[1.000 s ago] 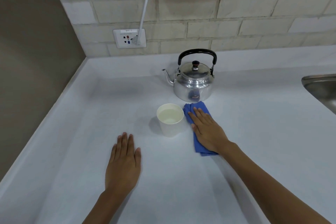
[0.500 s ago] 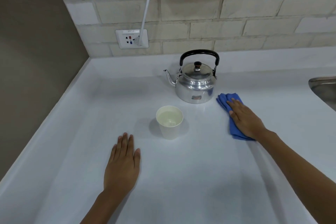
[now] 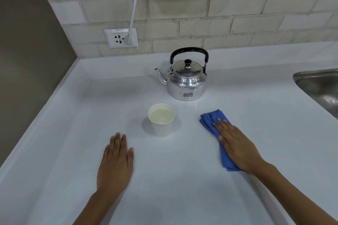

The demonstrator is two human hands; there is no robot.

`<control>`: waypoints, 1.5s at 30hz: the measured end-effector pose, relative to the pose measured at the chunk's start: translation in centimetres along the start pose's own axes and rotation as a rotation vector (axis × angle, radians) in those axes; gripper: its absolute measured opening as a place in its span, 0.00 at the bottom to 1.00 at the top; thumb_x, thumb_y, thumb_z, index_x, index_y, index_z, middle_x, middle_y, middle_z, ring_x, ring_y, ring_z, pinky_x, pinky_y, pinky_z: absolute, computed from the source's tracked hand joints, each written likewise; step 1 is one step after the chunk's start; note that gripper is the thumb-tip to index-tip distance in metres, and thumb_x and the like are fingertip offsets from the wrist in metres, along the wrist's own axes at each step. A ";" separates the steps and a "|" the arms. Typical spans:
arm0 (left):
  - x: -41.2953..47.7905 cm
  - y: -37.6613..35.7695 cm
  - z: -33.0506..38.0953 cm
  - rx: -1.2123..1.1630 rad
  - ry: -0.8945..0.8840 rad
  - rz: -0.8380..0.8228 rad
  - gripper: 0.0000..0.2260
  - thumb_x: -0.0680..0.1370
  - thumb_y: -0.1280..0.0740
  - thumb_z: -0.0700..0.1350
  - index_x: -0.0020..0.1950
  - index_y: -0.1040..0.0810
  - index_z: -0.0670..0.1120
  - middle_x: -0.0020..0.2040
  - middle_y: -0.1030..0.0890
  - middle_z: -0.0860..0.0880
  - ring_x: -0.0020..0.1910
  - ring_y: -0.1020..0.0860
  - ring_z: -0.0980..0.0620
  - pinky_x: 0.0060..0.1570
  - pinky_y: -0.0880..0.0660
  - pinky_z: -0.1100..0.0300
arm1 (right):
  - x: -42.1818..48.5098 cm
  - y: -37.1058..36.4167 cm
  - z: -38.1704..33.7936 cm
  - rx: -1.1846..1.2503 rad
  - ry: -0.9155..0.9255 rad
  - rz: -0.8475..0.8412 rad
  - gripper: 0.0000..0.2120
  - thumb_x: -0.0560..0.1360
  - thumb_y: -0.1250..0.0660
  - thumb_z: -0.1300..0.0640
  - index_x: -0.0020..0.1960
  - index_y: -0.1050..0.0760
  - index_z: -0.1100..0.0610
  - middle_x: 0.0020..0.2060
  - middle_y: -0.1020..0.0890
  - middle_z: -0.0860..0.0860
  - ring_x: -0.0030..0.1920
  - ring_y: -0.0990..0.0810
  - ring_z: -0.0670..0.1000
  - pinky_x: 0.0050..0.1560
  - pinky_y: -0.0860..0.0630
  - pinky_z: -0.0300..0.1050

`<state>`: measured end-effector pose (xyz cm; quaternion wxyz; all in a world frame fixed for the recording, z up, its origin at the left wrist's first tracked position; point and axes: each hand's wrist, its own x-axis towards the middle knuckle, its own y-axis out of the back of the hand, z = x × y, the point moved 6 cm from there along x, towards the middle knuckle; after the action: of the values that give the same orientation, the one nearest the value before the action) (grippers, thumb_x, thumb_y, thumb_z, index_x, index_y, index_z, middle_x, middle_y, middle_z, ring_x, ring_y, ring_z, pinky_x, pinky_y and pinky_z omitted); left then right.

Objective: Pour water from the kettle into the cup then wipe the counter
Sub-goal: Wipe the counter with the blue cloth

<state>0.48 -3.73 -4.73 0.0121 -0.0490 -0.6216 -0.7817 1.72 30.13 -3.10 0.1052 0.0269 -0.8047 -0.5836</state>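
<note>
A shiny metal kettle [image 3: 187, 82] with a black handle stands upright at the back of the white counter [image 3: 182, 179], its spout pointing left. In front of it, slightly left, a white paper cup [image 3: 161, 120] holds water. My right hand [image 3: 236, 144] lies flat on a folded blue cloth [image 3: 210, 119], pressing it onto the counter to the right of the cup. My left hand [image 3: 116, 162] rests palm down on the bare counter, below and left of the cup, holding nothing.
A steel sink [image 3: 321, 86] is set into the counter at the right edge. A wall socket [image 3: 120, 38] with a white cable plugged in sits on the tiled back wall. A brown side wall [image 3: 27, 60] bounds the counter on the left.
My right hand slid the blue cloth from beside the cup out to the right near the kettle, then back towards me and leftward. The left hand, cup and kettle stayed put.
</note>
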 end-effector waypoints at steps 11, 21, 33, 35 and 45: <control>0.0 0.1 0.3 -0.028 0.020 0.013 0.24 0.80 0.55 0.49 0.73 0.53 0.40 0.76 0.50 0.42 0.75 0.53 0.47 0.74 0.54 0.54 | -2.5 -2.0 -7.0 -0.031 -0.176 0.073 0.22 0.80 0.54 0.56 0.73 0.48 0.59 0.74 0.47 0.56 0.75 0.50 0.57 0.75 0.58 0.45; -3.6 4.0 6.4 -0.355 -0.253 0.032 0.17 0.80 0.45 0.44 0.69 0.34 0.44 0.70 0.32 0.48 0.71 0.38 0.53 0.70 0.55 0.64 | -0.6 -0.1 -7.1 0.328 -0.255 0.133 0.22 0.80 0.54 0.52 0.74 0.52 0.52 0.75 0.48 0.49 0.75 0.53 0.49 0.72 0.57 0.41; -2.2 -2.2 20.1 0.061 -0.437 -0.149 0.26 0.81 0.53 0.52 0.73 0.56 0.39 0.76 0.51 0.40 0.75 0.54 0.45 0.71 0.62 0.55 | 5.5 -2.5 -0.7 -0.035 -0.287 0.002 0.23 0.81 0.58 0.52 0.74 0.54 0.58 0.76 0.49 0.54 0.75 0.53 0.52 0.74 0.55 0.48; -2.7 -1.9 19.5 0.101 -0.409 -0.106 0.26 0.79 0.50 0.54 0.72 0.45 0.40 0.74 0.40 0.43 0.73 0.42 0.47 0.71 0.50 0.55 | 5.4 -2.5 -0.6 -0.041 -0.286 -0.002 0.23 0.81 0.58 0.52 0.74 0.54 0.57 0.76 0.49 0.54 0.75 0.53 0.52 0.74 0.55 0.47; -5.9 1.0 8.1 0.069 -0.463 -0.121 0.23 0.77 0.49 0.54 0.69 0.34 0.45 0.70 0.32 0.50 0.69 0.34 0.53 0.70 0.49 0.54 | 5.3 -2.5 -0.6 -0.043 -0.276 0.022 0.23 0.81 0.56 0.52 0.74 0.51 0.56 0.76 0.47 0.54 0.75 0.51 0.52 0.75 0.53 0.50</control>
<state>6.89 3.71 -2.47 -0.1759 -0.1892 -0.6361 -0.7271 -3.52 27.89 -4.56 0.0004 -0.0646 -0.7992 -0.5976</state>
